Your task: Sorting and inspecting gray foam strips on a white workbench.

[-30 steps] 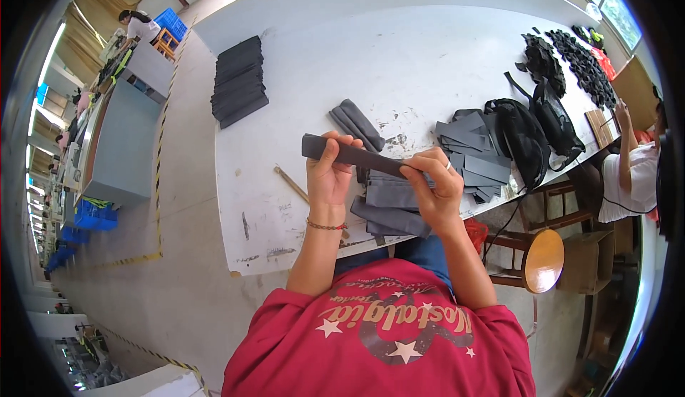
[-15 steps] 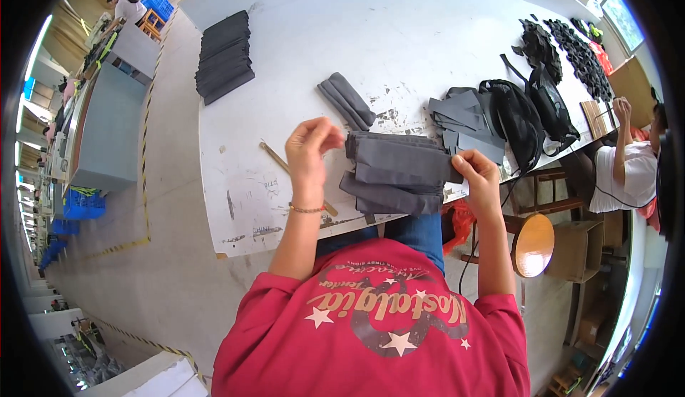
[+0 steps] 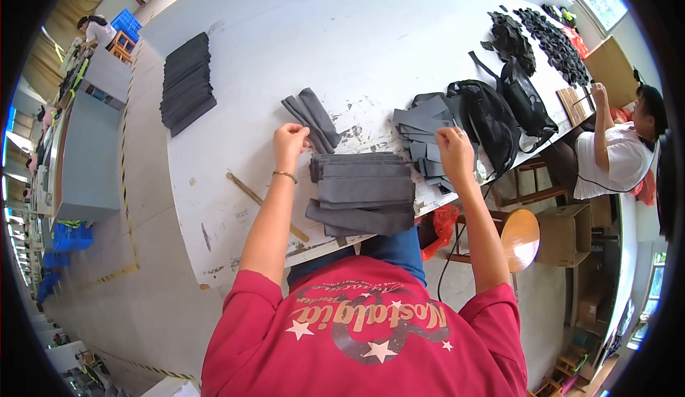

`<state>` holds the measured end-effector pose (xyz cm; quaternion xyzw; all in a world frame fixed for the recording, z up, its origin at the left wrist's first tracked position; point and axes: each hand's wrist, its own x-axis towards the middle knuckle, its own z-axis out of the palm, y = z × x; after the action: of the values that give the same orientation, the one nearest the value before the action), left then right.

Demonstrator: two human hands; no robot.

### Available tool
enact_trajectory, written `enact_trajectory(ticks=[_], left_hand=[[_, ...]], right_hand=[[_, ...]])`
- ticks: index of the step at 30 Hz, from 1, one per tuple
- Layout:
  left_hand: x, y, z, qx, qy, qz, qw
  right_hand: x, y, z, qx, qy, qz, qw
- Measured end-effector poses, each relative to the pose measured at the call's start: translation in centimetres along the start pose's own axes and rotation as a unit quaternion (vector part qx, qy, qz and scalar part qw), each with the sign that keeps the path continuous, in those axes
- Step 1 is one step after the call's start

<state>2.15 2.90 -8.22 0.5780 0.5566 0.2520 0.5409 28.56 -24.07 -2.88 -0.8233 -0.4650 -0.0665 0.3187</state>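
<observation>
My left hand [image 3: 291, 142] is closed, its fingertips pinching at the near edge of a small bundle of dark grey fabric strips [image 3: 317, 120]. Over a fanned pile of flat grey pieces [image 3: 422, 120] is my right hand [image 3: 455, 153], its fingers drawn together; whatever lies between them is hidden. Between my arms, a stack of folded dark grey fabric strips [image 3: 364, 188] lies at the table's near edge, touched by neither hand. Its lowest strips sit askew.
A long dark stack of fabric [image 3: 188, 83] lies far left on the white table [image 3: 250, 61]. A wooden stick [image 3: 267, 208] is left of the strips. Black bags [image 3: 492, 122] and heaped black pieces [image 3: 549, 43] lie right. Beyond, a person in white [image 3: 621, 151] sits near a round stool [image 3: 520, 240].
My right hand has let go of the strip stack and moved to the grey pile. My left hand has reached forward to the small bundle, whose strips have spread. The view has shifted.
</observation>
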Motion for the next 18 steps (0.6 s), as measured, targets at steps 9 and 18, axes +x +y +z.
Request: enact_trajectory(ticks=[9,18], left_hand=[[-1.0,1.8,-4.2,-0.205,-0.016,0.026,0.978],[-1.4,0.0,-7.1,-0.403,-0.132,-0.089,0.901]], right_hand=[[3.7,0.3,6.3,-0.346,-0.217,-0.203,0.89],[5.6,-0.9,1.9,0.029,0.036,-0.141,0.989]])
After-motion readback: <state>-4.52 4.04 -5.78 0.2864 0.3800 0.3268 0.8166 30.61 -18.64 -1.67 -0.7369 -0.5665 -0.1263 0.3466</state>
